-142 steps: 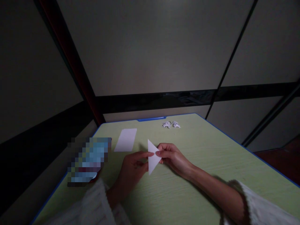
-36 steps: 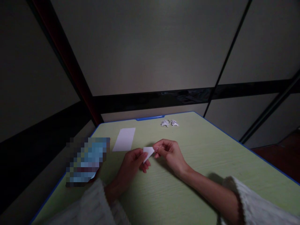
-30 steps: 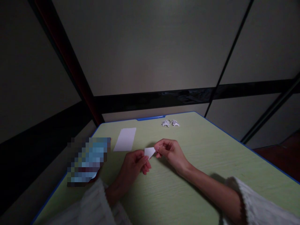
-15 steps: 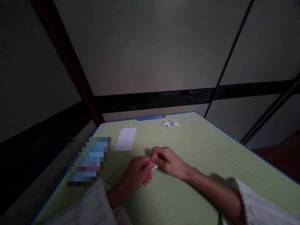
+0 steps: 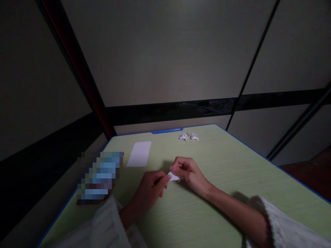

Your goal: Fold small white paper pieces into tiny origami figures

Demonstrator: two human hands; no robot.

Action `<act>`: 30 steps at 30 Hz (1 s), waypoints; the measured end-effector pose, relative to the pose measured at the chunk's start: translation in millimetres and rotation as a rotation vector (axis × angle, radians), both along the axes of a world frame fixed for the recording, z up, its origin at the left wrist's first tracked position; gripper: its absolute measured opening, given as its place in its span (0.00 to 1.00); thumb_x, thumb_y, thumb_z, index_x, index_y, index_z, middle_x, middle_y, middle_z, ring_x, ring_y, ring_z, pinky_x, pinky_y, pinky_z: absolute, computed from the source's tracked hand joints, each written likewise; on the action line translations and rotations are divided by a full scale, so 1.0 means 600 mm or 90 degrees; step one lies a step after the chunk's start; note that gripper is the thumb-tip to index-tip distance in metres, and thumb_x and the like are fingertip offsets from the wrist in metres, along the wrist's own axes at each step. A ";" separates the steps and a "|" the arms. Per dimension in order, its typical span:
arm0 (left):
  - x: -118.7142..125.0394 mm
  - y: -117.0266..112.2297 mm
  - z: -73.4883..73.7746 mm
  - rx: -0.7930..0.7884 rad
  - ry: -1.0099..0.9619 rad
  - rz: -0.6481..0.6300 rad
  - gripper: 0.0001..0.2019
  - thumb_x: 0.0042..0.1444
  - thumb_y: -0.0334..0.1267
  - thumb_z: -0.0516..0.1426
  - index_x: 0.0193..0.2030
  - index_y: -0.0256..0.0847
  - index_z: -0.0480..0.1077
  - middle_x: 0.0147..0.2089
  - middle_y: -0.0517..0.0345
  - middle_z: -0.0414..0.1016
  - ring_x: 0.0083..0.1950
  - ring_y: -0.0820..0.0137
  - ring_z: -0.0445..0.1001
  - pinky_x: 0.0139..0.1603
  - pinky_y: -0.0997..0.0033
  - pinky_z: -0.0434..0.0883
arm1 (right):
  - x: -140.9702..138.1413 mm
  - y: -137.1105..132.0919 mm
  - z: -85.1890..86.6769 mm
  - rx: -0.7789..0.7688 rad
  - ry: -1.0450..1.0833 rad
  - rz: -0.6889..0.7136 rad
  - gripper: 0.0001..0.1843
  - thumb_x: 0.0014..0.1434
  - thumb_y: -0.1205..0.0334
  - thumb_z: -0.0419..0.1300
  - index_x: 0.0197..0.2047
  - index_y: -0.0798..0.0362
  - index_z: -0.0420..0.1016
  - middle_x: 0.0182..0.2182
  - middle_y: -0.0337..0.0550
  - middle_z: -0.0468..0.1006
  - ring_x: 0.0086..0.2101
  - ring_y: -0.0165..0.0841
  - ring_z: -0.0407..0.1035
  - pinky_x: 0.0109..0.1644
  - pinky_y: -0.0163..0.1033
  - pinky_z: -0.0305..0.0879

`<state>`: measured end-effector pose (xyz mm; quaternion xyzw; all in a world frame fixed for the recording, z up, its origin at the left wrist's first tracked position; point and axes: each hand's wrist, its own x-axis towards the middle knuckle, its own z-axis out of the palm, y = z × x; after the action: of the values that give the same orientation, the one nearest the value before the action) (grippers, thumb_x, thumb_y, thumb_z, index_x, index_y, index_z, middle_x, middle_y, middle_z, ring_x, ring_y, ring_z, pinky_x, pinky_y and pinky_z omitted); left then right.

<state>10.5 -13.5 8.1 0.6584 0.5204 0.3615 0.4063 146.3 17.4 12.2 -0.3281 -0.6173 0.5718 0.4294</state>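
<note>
Between my hands is a small folded piece of white paper (image 5: 175, 177), held just above the table. My left hand (image 5: 152, 187) pinches its left corner between thumb and forefinger. From the right, my right hand (image 5: 188, 172) grips the same paper, thumb on top, and its fingers hide part of the folds. Beyond my hands, two small folded paper figures (image 5: 183, 137) sit side by side near the far edge. A flat white sheet of paper (image 5: 139, 154) lies to the left, farther back than my left hand.
The pale green table (image 5: 219, 158) has a blue edge and a blue strip (image 5: 167, 131) at its far side. A pixelated flat object (image 5: 102, 177) lies at the left edge. Light panels (image 5: 168, 51) with a black band stand behind the table.
My right hand has shifted slightly up and to the right, and the fingertips of both hands have moved apart. More of the folded white paper shows between them.
</note>
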 end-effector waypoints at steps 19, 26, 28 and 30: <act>-0.004 0.007 0.010 -0.034 -0.167 0.052 0.18 0.45 0.48 0.48 0.13 0.39 0.56 0.08 0.70 0.49 0.12 0.81 0.48 0.14 0.79 0.48 | 0.016 0.012 0.005 -0.235 0.182 0.190 0.11 0.46 0.60 0.56 0.20 0.60 0.65 0.15 0.40 0.71 0.16 0.23 0.63 0.21 0.28 0.59; -0.002 0.005 0.015 -0.049 -0.186 0.060 0.19 0.44 0.50 0.49 0.12 0.38 0.54 0.08 0.70 0.48 0.12 0.82 0.46 0.14 0.79 0.45 | 0.014 0.004 0.008 -0.201 0.170 0.216 0.12 0.49 0.59 0.53 0.22 0.60 0.65 0.17 0.42 0.71 0.18 0.23 0.63 0.23 0.27 0.56; -0.002 0.005 0.014 -0.060 -0.198 0.054 0.18 0.43 0.50 0.49 0.13 0.38 0.54 0.08 0.71 0.48 0.11 0.82 0.45 0.14 0.79 0.44 | 0.013 0.005 0.007 -0.190 0.181 0.216 0.08 0.49 0.62 0.54 0.26 0.60 0.66 0.19 0.42 0.71 0.19 0.23 0.63 0.23 0.28 0.55; -0.003 0.006 0.012 -0.067 -0.205 0.049 0.19 0.44 0.49 0.49 0.13 0.38 0.54 0.08 0.71 0.47 0.11 0.82 0.45 0.14 0.79 0.43 | 0.012 0.006 0.006 -0.166 0.196 0.209 0.09 0.47 0.64 0.55 0.33 0.58 0.66 0.21 0.40 0.71 0.20 0.23 0.62 0.24 0.28 0.55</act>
<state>9.0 -9.8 15.3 0.5490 0.4920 0.4498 0.5042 153.7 21.0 15.9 -0.1855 -0.5107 0.7516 0.3739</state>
